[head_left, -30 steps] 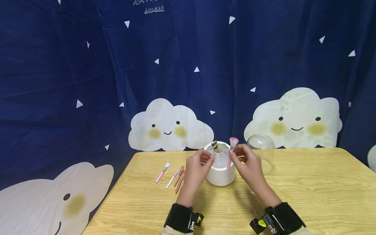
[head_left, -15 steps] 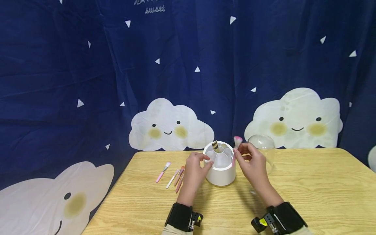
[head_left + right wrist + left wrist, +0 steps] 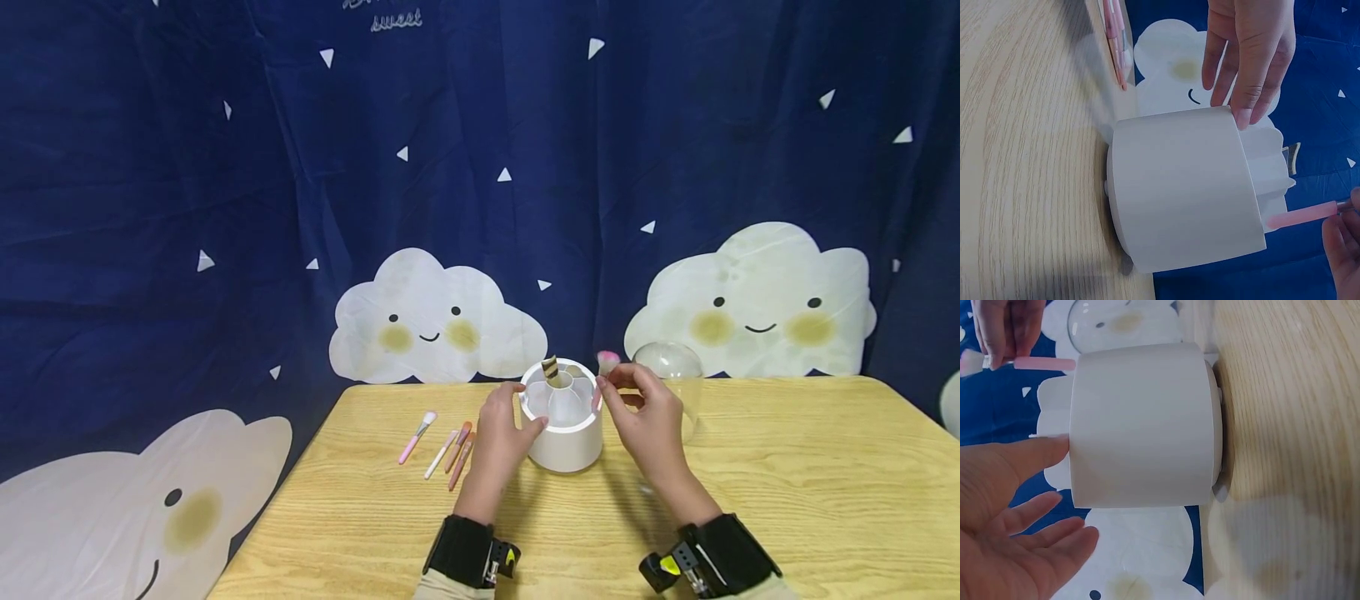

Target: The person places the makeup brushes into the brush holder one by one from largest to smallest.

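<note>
A round white organizer (image 3: pixel 565 450) with inner dividers stands upright on the wooden table, open at the top. My right hand (image 3: pixel 649 418) pinches a makeup brush (image 3: pixel 1304 214) with pink-tipped bristles and a pink handle. Bristles up, the brush has its handle's lower end at the organizer's right rim, seemingly just inside. On the opposite side, my left hand (image 3: pixel 502 423) rests its thumb on the near rim, the index finger reaching the left rim; its other fingers (image 3: pixel 1054 534) are spread loosely. A gold-and-black striped piece (image 3: pixel 552 371) sticks up from the central compartment.
Left of the organizer lie several makeup brushes: a pink one (image 3: pixel 417 439), a white one (image 3: pixel 440 455) and brownish-pink ones (image 3: pixel 458 447). A clear dome cover (image 3: pixel 670 362) stands behind my right hand. A dark blue curtain (image 3: pixel 480 100) with clouds hangs behind the table.
My right hand has shifted the brush rightward to the organizer's right side and lowered it slightly. The left hand's fingers have spread wider, onto the rim.
</note>
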A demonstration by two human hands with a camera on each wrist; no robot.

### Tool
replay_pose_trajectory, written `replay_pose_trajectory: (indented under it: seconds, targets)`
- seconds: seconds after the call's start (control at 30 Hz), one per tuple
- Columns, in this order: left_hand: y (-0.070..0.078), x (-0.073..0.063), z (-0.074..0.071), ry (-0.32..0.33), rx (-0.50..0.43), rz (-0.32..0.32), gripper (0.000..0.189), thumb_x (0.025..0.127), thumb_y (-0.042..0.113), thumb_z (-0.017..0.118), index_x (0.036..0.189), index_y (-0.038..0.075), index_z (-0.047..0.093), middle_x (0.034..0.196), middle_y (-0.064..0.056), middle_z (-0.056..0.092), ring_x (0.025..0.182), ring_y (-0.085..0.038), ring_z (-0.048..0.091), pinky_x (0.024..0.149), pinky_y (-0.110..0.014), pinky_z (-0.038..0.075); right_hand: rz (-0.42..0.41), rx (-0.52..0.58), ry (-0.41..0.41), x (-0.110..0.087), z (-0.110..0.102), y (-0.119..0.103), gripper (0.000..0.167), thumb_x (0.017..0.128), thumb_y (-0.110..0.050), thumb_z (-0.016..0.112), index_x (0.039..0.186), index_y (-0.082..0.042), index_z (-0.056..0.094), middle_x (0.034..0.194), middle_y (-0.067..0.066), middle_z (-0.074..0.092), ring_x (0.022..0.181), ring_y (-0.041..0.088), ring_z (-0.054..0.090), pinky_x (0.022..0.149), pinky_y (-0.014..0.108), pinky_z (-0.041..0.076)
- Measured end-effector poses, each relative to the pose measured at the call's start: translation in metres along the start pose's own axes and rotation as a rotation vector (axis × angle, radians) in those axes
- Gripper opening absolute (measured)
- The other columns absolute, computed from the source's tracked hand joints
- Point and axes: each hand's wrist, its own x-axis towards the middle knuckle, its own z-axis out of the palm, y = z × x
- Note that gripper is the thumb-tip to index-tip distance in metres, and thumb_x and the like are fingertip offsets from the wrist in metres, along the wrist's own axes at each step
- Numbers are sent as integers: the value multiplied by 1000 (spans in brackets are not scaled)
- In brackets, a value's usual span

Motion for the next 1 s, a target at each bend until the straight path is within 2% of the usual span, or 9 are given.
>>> replay_pose_trajectory:
  seconds: [0.2,0.37,0.53,0.8,1.0]
  targets:
    - [0,-2,-1,-86,-22,-15,51,83,15,82,123,-9,62,123,-24,66,120,-40,61,103,-51,49,-18,12,-10,-2,2,1,10,86,4,76,94,1,72,87,10,73,80,0,63,70,7,50]
    - [2,-3,-3,-111,-21,-25,50,83,18,83,121,-9,64,120,-23,68,118,-39,63,102,-50,49,-41,16,-10,-3,3,1,8,87,4,76,94,1,73,86,9,73,79,4,64,69,7,50]
    - [6,-3,-6,-86,16,-22,46,82,19,83,115,-7,66,115,-21,69,112,-38,64,98,-48,52,-52,-2,-19,-3,5,2,8,87,4,75,95,1,73,88,10,73,80,12,66,68,6,50]
    - [4,-1,-2,-26,57,-30,15,93,12,72,103,1,72,103,-16,69,102,-33,66,90,-46,53,-33,-12,-34,-3,4,3,12,87,7,73,98,1,73,89,11,74,80,17,68,69,7,51]
    - [1,0,3,50,47,36,5,92,7,71,93,2,73,97,-13,72,99,-32,69,88,-44,55,-40,-19,-36,-3,4,2,14,87,9,72,99,1,74,90,11,74,82,15,68,71,7,51]
